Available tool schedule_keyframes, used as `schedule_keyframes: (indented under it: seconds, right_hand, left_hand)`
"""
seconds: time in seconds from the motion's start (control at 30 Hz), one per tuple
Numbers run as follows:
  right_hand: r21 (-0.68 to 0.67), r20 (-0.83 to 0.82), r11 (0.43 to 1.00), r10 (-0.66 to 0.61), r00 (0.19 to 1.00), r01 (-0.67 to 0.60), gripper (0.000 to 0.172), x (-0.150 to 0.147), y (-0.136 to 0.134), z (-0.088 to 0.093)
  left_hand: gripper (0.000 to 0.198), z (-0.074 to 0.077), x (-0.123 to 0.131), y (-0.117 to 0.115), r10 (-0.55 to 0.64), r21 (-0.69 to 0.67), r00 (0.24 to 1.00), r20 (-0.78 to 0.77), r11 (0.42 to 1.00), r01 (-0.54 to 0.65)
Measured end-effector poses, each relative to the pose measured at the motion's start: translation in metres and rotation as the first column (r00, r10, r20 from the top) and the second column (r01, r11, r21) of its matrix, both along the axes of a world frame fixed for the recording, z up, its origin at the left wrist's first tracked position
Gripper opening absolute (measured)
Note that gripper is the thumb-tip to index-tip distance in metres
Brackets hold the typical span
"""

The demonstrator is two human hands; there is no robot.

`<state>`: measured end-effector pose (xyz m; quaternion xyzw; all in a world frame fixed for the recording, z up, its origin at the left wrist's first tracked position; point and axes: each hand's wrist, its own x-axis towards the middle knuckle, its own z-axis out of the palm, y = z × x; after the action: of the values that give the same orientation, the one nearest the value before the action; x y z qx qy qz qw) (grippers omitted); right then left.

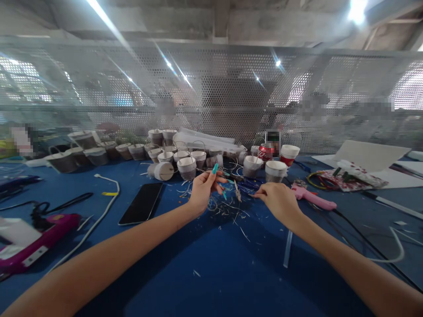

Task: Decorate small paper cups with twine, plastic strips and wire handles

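Above the blue table, my left hand [205, 188], with long teal nails, has its fingers apart. Just past its fingertips is a thin, beige, frayed piece [237, 192]; whether the hand touches it I cannot tell. My right hand [279, 200] is closed in a pinch at the other side, and whatever lies between its fingertips is too small to make out. Between and below the hands lie loose strands and scraps [228, 211]. A pink glue gun [313, 198] rests just right of my right hand. Behind the hands stand small white-and-grey paper-cup baskets [187, 168], some with thin handles.
A black phone [141, 204], a white cable [105, 215] and a magenta power strip [42, 242] lie left. A red can [265, 152] and stacked cups [290, 153] stand behind my right hand. A clear glue stick [288, 249] lies nearer. Perforated metal screen [228, 88] behind.
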<state>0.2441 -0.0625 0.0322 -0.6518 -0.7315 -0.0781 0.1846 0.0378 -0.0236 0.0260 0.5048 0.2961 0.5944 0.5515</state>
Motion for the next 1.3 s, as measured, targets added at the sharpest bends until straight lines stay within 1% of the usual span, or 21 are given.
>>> schedule_keyframes:
  seconds: [0.1, 0.23, 0.33, 0.4, 0.47, 0.57, 0.67, 0.8, 0.9, 1.0, 1.07, 1.17, 1.3]
  right_hand:
    - [0.024, -0.015, 1.0, -0.012, 1.0, 0.013, 0.014, 0.001, 0.0, -0.001]
    - [0.071, -0.014, 0.997, 0.006, 1.0, -0.005, 0.018, -0.001, -0.001, -0.002]
    - [0.088, -0.047, 0.995, 0.046, 0.998, -0.042, 0.019, -0.004, -0.003, 0.0]
    - [0.085, -0.063, 0.993, 0.093, 0.994, -0.087, 0.014, -0.006, -0.004, 0.002]
    - [0.061, -0.056, 0.99, 0.127, 0.99, -0.124, 0.012, -0.008, -0.005, 0.004]
    - [0.007, -0.023, 0.99, 0.143, 0.989, -0.143, 0.02, -0.009, -0.006, 0.006]
    - [-0.048, 0.036, 0.991, 0.124, 0.992, -0.122, 0.022, -0.009, -0.005, 0.006]
    - [-0.136, 0.062, 0.988, 0.076, 0.995, -0.067, 0.021, -0.01, -0.005, 0.006]
    - [-0.085, 0.026, 0.996, 0.007, 1.0, -0.004, 0.021, -0.01, -0.008, 0.009]
    - [-0.018, -0.001, 0.999, -0.026, 1.0, 0.026, 0.017, -0.011, -0.011, 0.01]
    - [0.016, -0.011, 1.0, -0.027, 1.0, 0.027, 0.016, -0.011, -0.011, 0.01]
    - [0.064, -0.036, 0.998, 0.0, 0.999, 0.003, 0.019, -0.01, -0.011, 0.007]
    - [0.106, -0.042, 0.994, 0.031, 0.999, -0.026, 0.02, -0.009, -0.01, 0.005]
  left_hand:
    - [0.032, -0.001, 0.0, 0.0, -0.008, -0.002, 1.0, 0.005, 1.0, 0.008]
    - [0.033, -0.002, 0.001, 0.001, 0.011, -0.014, 1.0, 0.009, 1.0, -0.011]
    - [0.033, -0.002, 0.0, 0.004, 0.028, -0.027, 0.999, 0.018, 0.999, -0.028]
    - [0.032, -0.001, -0.002, 0.007, 0.044, -0.016, 0.999, 0.026, 0.999, -0.044]
    - [0.03, 0.001, -0.004, 0.01, 0.067, 0.004, 0.997, 0.03, 0.998, -0.067]
    - [0.028, 0.006, -0.009, 0.014, 0.096, 0.022, 0.995, 0.037, 0.995, -0.097]
    - [0.026, 0.009, -0.013, 0.018, 0.111, 0.033, 0.993, 0.048, 0.993, -0.112]
    - [0.028, 0.007, -0.014, 0.021, 0.093, 0.038, 0.995, 0.028, 0.995, -0.094]
    - [0.029, 0.005, -0.013, 0.022, 0.091, 0.018, 0.996, 0.011, 0.996, -0.091]
    - [0.028, 0.006, -0.012, 0.02, 0.1, -0.003, 0.995, 0.004, 0.995, -0.1]
    - [0.027, 0.008, -0.011, 0.018, 0.102, -0.018, 0.995, -0.01, 0.995, -0.102]
    - [0.026, 0.011, -0.011, 0.015, 0.098, -0.035, 0.995, -0.032, 0.994, -0.099]
    - [0.028, 0.011, -0.012, 0.014, 0.082, -0.033, 0.995, -0.048, 0.996, -0.084]
